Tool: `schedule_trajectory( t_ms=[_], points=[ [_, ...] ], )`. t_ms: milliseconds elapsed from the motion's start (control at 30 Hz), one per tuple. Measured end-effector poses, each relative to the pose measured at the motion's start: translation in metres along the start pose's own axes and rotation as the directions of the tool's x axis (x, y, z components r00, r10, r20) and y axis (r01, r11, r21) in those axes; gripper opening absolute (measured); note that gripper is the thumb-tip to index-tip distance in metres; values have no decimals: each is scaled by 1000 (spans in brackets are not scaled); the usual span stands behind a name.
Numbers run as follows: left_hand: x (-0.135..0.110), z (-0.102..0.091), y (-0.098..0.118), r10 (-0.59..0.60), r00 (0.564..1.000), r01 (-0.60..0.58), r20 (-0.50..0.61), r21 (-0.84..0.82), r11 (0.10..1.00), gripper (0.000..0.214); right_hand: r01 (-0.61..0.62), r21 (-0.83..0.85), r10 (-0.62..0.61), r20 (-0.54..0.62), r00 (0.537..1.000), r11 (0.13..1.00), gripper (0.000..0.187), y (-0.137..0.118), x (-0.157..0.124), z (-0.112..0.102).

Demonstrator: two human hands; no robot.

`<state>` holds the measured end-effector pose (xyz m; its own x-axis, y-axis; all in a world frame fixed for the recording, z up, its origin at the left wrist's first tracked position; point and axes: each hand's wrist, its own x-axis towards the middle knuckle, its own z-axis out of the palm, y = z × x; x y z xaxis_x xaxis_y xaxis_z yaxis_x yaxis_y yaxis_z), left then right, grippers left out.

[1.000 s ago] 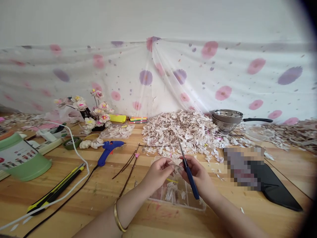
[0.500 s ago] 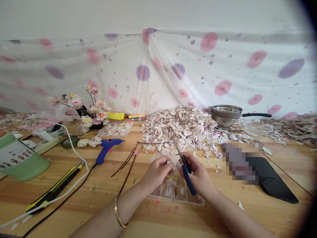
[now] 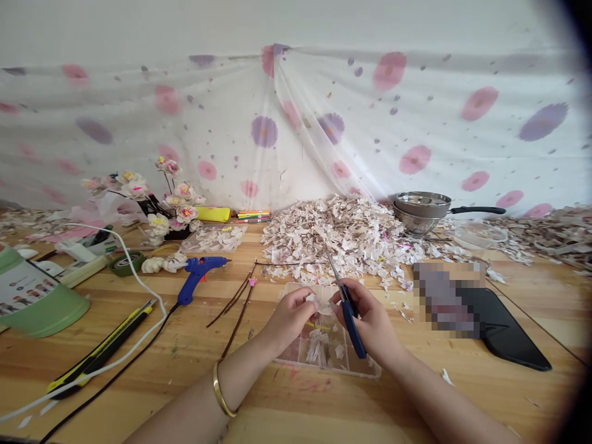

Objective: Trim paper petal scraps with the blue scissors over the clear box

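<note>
Now left hand (image 3: 290,314) pinching pale petal (image 3: 319,303), right hand (image 3: 370,320) gripping blue scissors (image 3: 348,308)

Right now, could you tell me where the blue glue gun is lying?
In the head view, the blue glue gun lies on the wooden table, left of both hands, between the white paper blossoms and the thin brown stems.

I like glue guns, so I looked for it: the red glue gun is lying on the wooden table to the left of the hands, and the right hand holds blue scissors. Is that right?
Nearly. The glue gun is blue, not red, as the head view shows. It does lie on the wooden table left of the hands, and the right hand does hold blue scissors.
</note>
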<state>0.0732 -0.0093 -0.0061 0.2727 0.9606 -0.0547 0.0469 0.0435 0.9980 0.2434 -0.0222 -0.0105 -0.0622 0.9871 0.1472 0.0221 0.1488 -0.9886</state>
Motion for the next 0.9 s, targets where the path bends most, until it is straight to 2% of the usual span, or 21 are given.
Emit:
schedule_trajectory(
  t_ms=[133, 367, 500, 667, 900],
  points=[
    [0, 2, 2, -6, 1000, 6, 4, -44, 999, 15, 73, -95, -69, 43, 997, 993, 40, 0, -3, 1],
    [-5, 4, 9, 25, 999, -25, 34, -6, 1000, 18, 142, -220, -128, 75, 989, 965, 38, 2, -4, 0],
    [-5, 3, 10, 12, 1000, -10, 24, -62, 998, 18, 141, -231, -123, 92, 988, 963, 40, 3, -4, -1],
    [-5, 1, 13, 18, 1000, -18, -6, -36, 999, 14, 99, -191, -87, 73, 994, 977, 40, 5, -3, 0],
    [-3, 1, 9, 38, 999, -36, 31, -64, 997, 12, 138, -205, -117, 110, 987, 969, 39, 1, -4, 0]
  ],
)
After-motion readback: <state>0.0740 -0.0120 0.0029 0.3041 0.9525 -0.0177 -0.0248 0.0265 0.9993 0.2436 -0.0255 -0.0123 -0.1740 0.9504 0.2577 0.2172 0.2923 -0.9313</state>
